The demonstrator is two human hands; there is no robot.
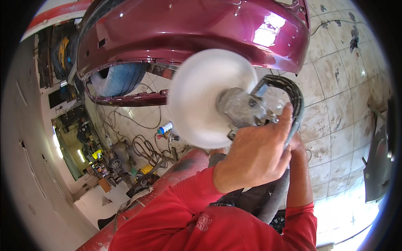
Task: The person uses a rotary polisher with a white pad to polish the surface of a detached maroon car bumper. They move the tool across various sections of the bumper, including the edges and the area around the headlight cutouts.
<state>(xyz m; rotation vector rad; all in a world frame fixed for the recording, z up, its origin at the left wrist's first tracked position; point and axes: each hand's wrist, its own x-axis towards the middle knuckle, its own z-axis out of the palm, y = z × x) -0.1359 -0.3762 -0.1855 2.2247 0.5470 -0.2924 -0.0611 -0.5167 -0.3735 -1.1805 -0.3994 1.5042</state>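
My left hand (255, 157) is wrapped round the body of a polisher (243, 106), one finger reaching along it. The polisher carries a large round white pad (194, 100), blurred as if spinning. Its upper edge overlaps the lower part of a glossy maroon car bumper (192, 25) in my view; whether it touches cannot be told. A dark, dust-coated hose or cable (298, 100) loops from the tool past my hands. My right hand (297, 144) is at the rear of the polisher, mostly behind the left, its fingers hidden.
A bluish tyre (119, 79) shows through the bumper's opening. On the tiled floor (331, 104) are coiled hoses (146, 146) and a blue-and-white can (165, 127). Tools and parts crowd the left side. At the far right stands a dark panel (377, 163).
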